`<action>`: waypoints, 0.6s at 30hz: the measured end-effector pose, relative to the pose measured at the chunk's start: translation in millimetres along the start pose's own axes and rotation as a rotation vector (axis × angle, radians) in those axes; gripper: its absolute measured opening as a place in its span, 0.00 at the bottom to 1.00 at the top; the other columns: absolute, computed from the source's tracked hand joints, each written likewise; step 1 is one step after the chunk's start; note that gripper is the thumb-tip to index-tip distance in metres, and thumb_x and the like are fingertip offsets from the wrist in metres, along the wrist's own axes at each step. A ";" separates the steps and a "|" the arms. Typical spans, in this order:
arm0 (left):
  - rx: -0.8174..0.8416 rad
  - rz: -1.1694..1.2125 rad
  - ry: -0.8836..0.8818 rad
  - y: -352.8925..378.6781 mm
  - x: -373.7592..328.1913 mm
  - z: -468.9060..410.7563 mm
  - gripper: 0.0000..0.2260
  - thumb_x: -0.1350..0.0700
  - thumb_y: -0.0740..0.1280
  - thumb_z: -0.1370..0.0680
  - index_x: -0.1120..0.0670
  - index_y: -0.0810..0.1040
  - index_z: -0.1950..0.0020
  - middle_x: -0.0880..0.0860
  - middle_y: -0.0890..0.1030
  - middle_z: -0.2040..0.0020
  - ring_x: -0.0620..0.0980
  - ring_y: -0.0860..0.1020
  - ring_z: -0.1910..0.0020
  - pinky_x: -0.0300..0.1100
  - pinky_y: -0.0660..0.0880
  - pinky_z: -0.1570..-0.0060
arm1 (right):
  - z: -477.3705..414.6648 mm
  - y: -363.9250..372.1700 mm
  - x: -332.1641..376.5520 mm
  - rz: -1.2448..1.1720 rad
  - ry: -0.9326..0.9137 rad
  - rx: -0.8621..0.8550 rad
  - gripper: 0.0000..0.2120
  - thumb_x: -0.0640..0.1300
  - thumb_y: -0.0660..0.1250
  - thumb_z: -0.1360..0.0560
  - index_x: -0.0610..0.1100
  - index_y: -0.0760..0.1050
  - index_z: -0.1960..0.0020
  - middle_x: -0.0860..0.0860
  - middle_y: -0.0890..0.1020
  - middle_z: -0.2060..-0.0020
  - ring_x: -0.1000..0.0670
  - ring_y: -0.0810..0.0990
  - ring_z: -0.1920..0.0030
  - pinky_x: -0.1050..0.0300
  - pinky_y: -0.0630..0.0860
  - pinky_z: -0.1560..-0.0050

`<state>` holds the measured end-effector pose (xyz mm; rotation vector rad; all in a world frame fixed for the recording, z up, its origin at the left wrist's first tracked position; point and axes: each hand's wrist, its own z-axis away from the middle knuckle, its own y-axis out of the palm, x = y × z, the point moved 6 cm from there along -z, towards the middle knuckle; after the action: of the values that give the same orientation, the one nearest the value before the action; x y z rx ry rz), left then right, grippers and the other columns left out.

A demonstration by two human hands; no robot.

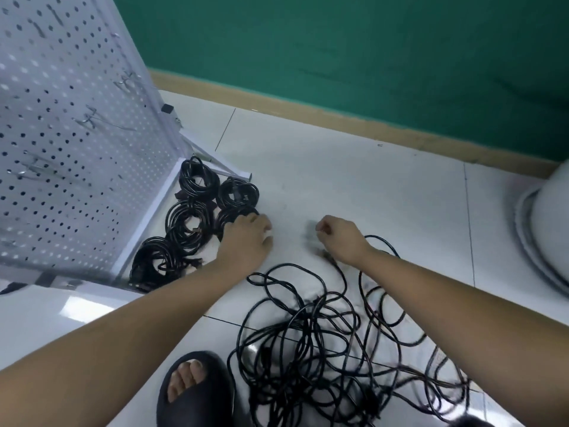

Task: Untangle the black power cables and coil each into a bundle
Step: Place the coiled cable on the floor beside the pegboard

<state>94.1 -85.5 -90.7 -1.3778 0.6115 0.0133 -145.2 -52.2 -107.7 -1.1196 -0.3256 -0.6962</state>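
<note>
Head view, from the left: a white pegboard (pixel 77 134) leans over the tiled floor (pixel 338 167). Beside its base lie coiled cable bundles (pixel 189 223), five as far as I can count. All of them are beyond or to the outer side of the left hand (pixel 246 238).

That hand lies on the nearest bundle (pixel 229 218), with its fingers (pixel 251 218) curled over the rim of the coil and its thumb out toward the bare floor between the two hands. I judge this to be the placing step, with a finished coil being set among the others.

A black slipper (pixel 194 392) with a foot in it sits well back, beneath the left forearm.

The right hand (pixel 338 238) is close beside the left, its fingers drawn into a loose curl. A blurred cable end (pixel 328 255) lies just under its wrist. I cannot tell whether the hand pinches that cable or holds nothing.

On the wrist side of both hands spreads the tangle of loose black power cables (pixel 308 349), looped over one another between the forearms. A white basin (pixel 542 223) stands far off to the right hand's outer side.

Much of the task seems done, though the tangle appears to hold more than one cable. The next move calls for letting go of the placed coil and finding a free plug end. That end then has to be drawn out slowly so that the crossings loosen and do not tighten.
</note>
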 end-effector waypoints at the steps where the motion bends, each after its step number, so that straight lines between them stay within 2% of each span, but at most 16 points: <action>1: 0.044 0.029 0.025 8.2 -12.4 -0.8 0.09 0.52 0.69 0.20 0.52 0.80 0.41 0.50 0.81 0.48 0.56 0.78 0.47 0.53 0.73 0.45 | 5.2 -5.9 -13.5 0.043 0.025 0.017 0.08 0.40 0.65 0.17 0.42 0.81 0.42 0.46 0.85 0.47 0.44 0.82 0.45 0.57 0.72 0.50; 3: 0.134 0.109 0.071 25.2 -35.9 0.6 0.08 0.51 0.68 0.19 0.51 0.80 0.41 0.48 0.81 0.48 0.53 0.78 0.46 0.53 0.75 0.43 | 17.4 -11.5 -37.5 0.103 0.044 0.044 0.09 0.39 0.65 0.18 0.42 0.81 0.41 0.45 0.86 0.44 0.43 0.82 0.42 0.57 0.72 0.48; 7: 0.302 0.196 0.143 62.9 -79.9 15.8 0.07 0.51 0.68 0.18 0.51 0.81 0.42 0.49 0.81 0.47 0.50 0.80 0.46 0.49 0.78 0.43 | 50.3 -9.8 -73.7 0.168 0.011 0.070 0.09 0.38 0.65 0.19 0.42 0.81 0.41 0.44 0.86 0.46 0.42 0.83 0.44 0.54 0.74 0.49; 10: 0.383 0.222 0.187 90.0 -107.1 28.4 0.09 0.51 0.70 0.19 0.51 0.82 0.41 0.49 0.81 0.45 0.50 0.80 0.45 0.48 0.78 0.41 | 72.0 -19.8 -103.5 0.188 0.012 0.004 0.08 0.37 0.65 0.21 0.42 0.80 0.45 0.44 0.86 0.50 0.39 0.83 0.47 0.49 0.78 0.48; 13: 0.415 0.212 0.227 108.6 -127.9 37.4 0.07 0.50 0.70 0.20 0.49 0.81 0.43 0.47 0.81 0.47 0.49 0.79 0.47 0.49 0.78 0.43 | 94.7 -42.9 -142.8 0.225 0.120 -0.101 0.06 0.39 0.64 0.22 0.44 0.77 0.46 0.44 0.84 0.50 0.39 0.82 0.49 0.46 0.80 0.51; 16: 0.431 0.217 0.269 119.4 -146.8 41.3 0.06 0.50 0.70 0.20 0.49 0.81 0.44 0.46 0.81 0.49 0.48 0.79 0.49 0.51 0.79 0.44 | 116.9 -63.3 -186.8 0.223 0.287 -0.149 0.06 0.45 0.64 0.18 0.44 0.76 0.45 0.44 0.83 0.50 0.39 0.81 0.51 0.49 0.79 0.55; 18: 0.437 0.227 0.274 125.0 -155.8 42.5 0.05 0.50 0.69 0.19 0.49 0.82 0.45 0.46 0.81 0.49 0.48 0.79 0.49 0.49 0.79 0.45 | 129.7 -68.2 -208.7 0.176 0.407 -0.108 0.16 0.59 0.67 0.18 0.46 0.76 0.47 0.47 0.83 0.54 0.42 0.81 0.53 0.52 0.77 0.58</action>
<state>-65.3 33.4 -137.4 -0.8879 0.9371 -0.1224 -333.1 119.4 -123.6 -1.0643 0.1565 -0.7712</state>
